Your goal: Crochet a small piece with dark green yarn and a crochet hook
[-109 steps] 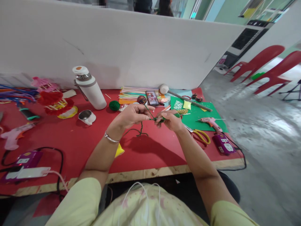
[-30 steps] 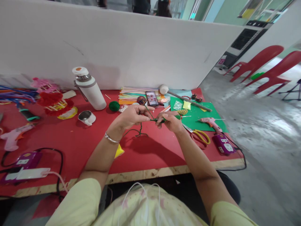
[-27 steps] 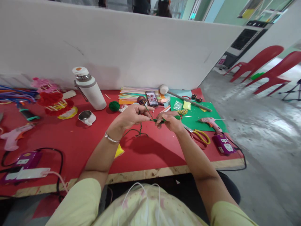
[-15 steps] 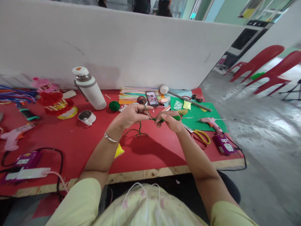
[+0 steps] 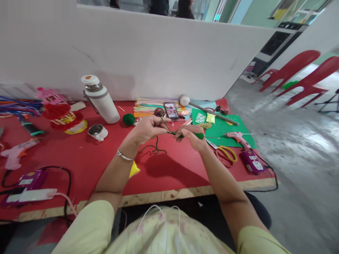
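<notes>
My right hand [image 5: 192, 136] is closed round a crochet hook [image 5: 199, 135] with a green handle; its thin metal end points right, and the tip towards my left hand is hard to make out. Pinched in my left hand [image 5: 151, 128] is dark green yarn [image 5: 165, 124], which loops over the fingers and runs to the hook. A twisted strand hangs below that hand down to the red table top [image 5: 174, 165]. The two hands are close together, above the table. Behind them sits a ball of green yarn [image 5: 128, 119].
A white flask [image 5: 102, 100] and a metal-lined cup [image 5: 97, 132] stand left. Behind my hands lies a phone [image 5: 171, 110]. To the right are scissors [image 5: 226, 154], a pink glue gun [image 5: 239, 138] and a purple power box [image 5: 252, 162]. Another glue gun [image 5: 17, 153] lies far left.
The hook's handle has tilted slightly, its right end a little lower. Both hands keep nearly the same place, still holding the yarn and hook.
</notes>
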A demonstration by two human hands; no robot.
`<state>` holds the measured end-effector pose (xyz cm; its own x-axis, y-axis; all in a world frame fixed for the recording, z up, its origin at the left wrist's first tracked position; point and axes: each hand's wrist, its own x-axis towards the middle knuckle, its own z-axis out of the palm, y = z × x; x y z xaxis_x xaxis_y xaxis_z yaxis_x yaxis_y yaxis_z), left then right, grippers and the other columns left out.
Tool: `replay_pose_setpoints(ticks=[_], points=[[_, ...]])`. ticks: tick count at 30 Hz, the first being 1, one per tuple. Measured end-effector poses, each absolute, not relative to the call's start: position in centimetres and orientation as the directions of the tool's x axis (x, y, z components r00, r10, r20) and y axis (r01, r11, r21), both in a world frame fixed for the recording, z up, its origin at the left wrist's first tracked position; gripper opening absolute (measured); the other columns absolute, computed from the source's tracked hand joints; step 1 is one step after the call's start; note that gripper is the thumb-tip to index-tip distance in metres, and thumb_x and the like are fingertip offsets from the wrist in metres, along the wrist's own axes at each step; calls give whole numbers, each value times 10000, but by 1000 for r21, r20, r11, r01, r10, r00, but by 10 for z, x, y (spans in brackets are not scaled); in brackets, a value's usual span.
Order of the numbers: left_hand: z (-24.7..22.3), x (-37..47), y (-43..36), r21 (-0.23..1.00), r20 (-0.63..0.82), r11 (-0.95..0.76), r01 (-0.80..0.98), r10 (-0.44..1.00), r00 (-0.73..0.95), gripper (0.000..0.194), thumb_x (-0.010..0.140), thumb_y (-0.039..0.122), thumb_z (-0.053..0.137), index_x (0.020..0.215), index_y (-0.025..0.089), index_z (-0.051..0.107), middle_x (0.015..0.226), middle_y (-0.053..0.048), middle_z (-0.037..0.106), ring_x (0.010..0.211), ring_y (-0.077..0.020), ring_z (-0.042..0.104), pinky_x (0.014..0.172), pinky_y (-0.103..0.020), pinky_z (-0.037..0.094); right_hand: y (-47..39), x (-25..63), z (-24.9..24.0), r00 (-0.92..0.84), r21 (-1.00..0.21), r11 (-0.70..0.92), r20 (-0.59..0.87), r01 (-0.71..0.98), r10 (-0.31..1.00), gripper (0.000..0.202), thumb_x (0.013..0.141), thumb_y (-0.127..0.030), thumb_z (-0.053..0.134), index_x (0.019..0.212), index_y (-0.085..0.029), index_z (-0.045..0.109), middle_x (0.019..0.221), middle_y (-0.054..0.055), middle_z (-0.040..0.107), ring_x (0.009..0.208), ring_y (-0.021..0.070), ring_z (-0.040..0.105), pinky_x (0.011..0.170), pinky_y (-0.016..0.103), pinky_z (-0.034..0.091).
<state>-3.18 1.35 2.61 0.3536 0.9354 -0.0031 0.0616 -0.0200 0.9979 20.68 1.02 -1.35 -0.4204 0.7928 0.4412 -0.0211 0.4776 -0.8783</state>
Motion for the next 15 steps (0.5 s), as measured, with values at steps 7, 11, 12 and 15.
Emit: replay_pose_setpoints(ticks=[7,11,12,15], points=[[25,-31,13,999,-4,-12,43,939,344,465,714,196,818,1174,126,799,750,-9,678,495,-48,400,454,-216,273,12,206,-8,-449,-856,515,446,37,774,423,1031,-462,578,828,-167,804,750,67,774,606,160,720,589,288,591],[23,-31,15,998,1,-20,55,951,310,490,720,199,815,1203,121,789,775,-14,692,502,-43,400,455,-210,270,10,203,-5,-432,-830,547,455,112,779,478,1042,-495,543,817,-159,799,746,77,773,607,159,719,589,286,590],[23,-30,15,998,2,-21,61,953,302,501,720,206,817,1212,118,785,785,-17,699,507,-44,405,457,-209,272,10,203,-5,-426,-822,555,460,129,779,491,1043,-505,537,812,-160,798,746,78,773,608,159,718,587,284,589],[22,-30,15,996,3,-28,84,960,281,524,710,232,826,1218,110,779,793,-23,710,520,-51,418,463,-210,282,9,202,-6,-411,-805,576,480,145,775,504,1045,-523,529,803,-167,792,736,71,772,611,153,713,590,277,592]])
